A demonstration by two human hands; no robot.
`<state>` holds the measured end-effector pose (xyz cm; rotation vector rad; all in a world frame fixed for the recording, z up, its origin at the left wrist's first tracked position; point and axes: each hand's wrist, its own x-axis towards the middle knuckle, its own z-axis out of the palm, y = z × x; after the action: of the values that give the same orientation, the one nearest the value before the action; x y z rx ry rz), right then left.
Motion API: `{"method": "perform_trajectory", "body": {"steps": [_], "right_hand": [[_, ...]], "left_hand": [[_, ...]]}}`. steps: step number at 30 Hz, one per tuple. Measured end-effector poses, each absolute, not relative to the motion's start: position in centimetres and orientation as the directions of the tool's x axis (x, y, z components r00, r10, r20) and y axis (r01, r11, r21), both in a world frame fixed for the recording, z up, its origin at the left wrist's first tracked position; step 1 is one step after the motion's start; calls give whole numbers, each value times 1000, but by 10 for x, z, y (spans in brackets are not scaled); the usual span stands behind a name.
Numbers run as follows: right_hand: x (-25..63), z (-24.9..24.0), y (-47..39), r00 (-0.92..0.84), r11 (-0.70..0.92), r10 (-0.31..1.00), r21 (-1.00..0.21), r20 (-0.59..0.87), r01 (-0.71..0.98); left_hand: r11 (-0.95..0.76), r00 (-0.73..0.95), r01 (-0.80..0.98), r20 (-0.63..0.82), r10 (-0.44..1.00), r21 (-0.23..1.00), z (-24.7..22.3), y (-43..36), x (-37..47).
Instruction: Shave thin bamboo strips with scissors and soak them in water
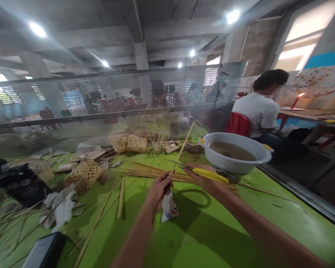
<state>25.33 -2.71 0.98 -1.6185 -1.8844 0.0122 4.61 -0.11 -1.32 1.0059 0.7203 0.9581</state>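
My left hand (pixel 160 186) is closed around the lower part of a thin bamboo strip (pixel 185 143), which slants up and to the right. Just below that hand is a white packet (pixel 169 208) with blue and red print; whether the fingers touch it I cannot tell. In my right hand (pixel 197 172) is a pair of scissors with yellow handles (pixel 212 175). Their blades point left and reach across the strip, just above my left fingers. Behind both hands, a bundle of bamboo strips (pixel 145 170) lies on the green table (pixel 206 238).
A white basin (pixel 237 163) of murky water stands at the right. Woven bamboo pieces (pixel 85 175), scraps and a black bag (pixel 24 184) litter the left. Perforated metal screen (pixel 114 108) borders the back. A seated person (pixel 257 108) is beyond the basin, near a lit candle (pixel 295 102).
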Motion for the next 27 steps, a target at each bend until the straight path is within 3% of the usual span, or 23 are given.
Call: {"method": "perform_trajectory", "body": {"steps": [5,11,16,23,27], "right_hand": [[262,5,-40,-27,214,909,-412,416,886],[256,-3,-50,-156,323,904,-398,397,859],[266,2,-44,31,194,893,-447,448,873],[256,1,-48,-121,309,926,-531,358,789],[262,-3,-42,-1,271,908,-584,419,765]], "left_hand": [[245,437,-304,-94,895,921,-16,-4,49],[249,404,-320,-106,908,914,-24,-2,52],[258,435,-319,-101,895,912,-18,-9,54],[253,402,-341,-103,910,905,-24,-5,56],[254,410,-333,-103,906,908,-20,-8,56]]}}
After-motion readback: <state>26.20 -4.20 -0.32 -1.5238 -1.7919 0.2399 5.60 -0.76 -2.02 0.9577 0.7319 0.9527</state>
